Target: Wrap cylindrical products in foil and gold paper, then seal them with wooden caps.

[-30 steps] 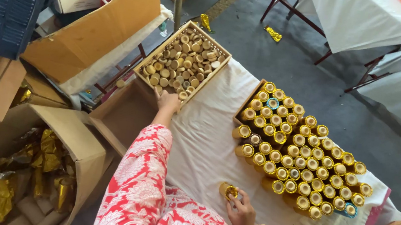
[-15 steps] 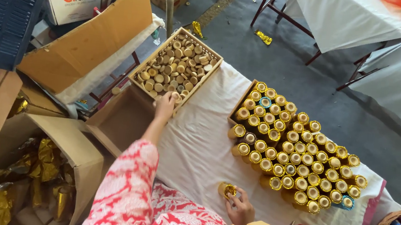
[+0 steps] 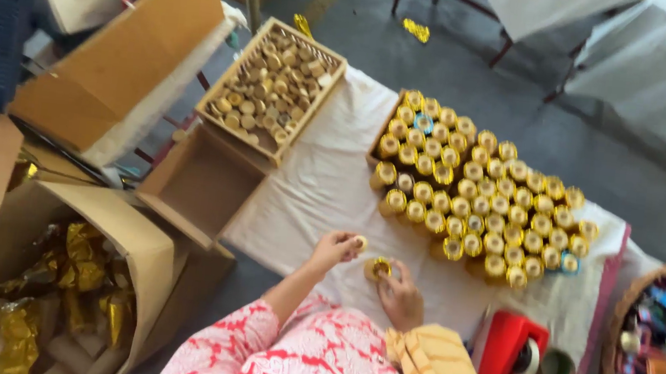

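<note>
Your left hand (image 3: 334,250) pinches a small pale round piece (image 3: 360,243) between its fingertips, held just above the white cloth (image 3: 316,185). Just to the right, your right hand (image 3: 401,297) grips a gold-wrapped tube (image 3: 378,268) by its top end, fingers curled around it, with the two hands close together near the cloth's front edge. Farther left sit open cardboard boxes (image 3: 90,268) with gold foil inside; behind your hands is a wooden tray (image 3: 273,88) of plain tubes, then a block of gold tubes (image 3: 474,195), a red tape dispenser (image 3: 508,353) and a round basket (image 3: 626,329).
</note>
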